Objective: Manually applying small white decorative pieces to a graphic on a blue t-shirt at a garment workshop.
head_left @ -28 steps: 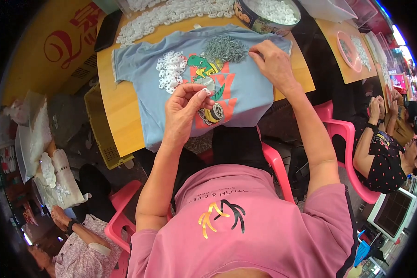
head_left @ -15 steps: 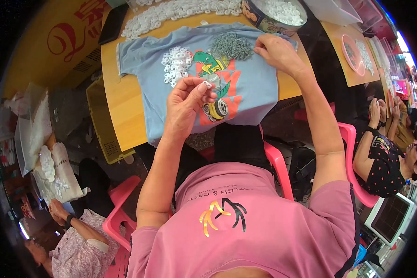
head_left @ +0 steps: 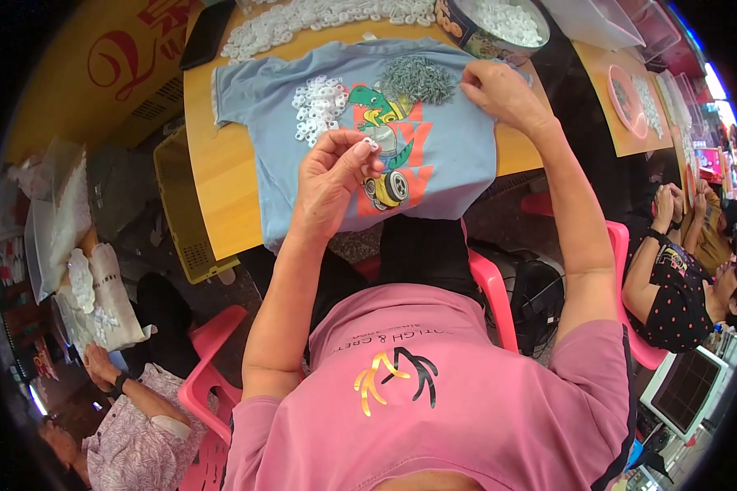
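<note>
My left hand [head_left: 336,176] pinches a small white plastic piece with holes [head_left: 371,144] between thumb and fingertips, held above the printed front of a blue T-shirt [head_left: 287,192] spread over the table. Beyond it on the shirt lies a loose pile of similar white pieces [head_left: 319,106]. To the right is a heap of small grey-green slivers, like screws or pins [head_left: 418,80]. Beside that heap's right edge, my right hand [head_left: 504,96] has its fingertips drawn together; whether a tiny part sits between them is hidden.
A wooden table [head_left: 217,184] carries a long bank of white pieces [head_left: 319,23] at the back and a round tin of them [head_left: 512,24]. A dark phone-like slab [head_left: 207,34] lies back left. A yellow crate [head_left: 184,204] stands left. Other people sit on both sides.
The view has shifted slightly. My left hand keeps its pinch on the white piece, and my right hand stays by the grey-green heap with its fingers more curled in.
</note>
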Demonstrator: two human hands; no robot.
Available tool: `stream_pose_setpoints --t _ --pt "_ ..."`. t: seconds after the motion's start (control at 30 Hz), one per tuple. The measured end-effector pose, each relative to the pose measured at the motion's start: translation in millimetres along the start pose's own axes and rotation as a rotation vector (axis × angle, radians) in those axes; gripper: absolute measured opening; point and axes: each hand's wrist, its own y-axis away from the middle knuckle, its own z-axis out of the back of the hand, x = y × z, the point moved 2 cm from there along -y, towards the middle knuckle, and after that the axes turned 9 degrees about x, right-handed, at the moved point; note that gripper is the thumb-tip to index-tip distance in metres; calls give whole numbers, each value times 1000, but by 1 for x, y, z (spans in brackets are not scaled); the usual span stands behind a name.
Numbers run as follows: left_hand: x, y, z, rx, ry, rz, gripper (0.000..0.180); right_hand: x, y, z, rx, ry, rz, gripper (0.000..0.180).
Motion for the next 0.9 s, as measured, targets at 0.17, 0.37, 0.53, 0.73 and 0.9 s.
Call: stream_pose_setpoints --t 0.17,0.37,0.53,0.73,0.9 --pt "1 -1 1 4 7 1 14 -6 4 -6 -115 -4 123 16" --pt "1 -1 1 6 1 5 14 -5 -6 3 48 -1 43 16" --pt "0 0 3 5 5 5 14 -2 -12 6 100 28 33 16" --pt "1 -1 2 -3 5 15 14 -7 -4 2 -13 -91 97 15" --pt "1 0 3 -11 -7 16 15 6 -6 2 32 101 125 13"
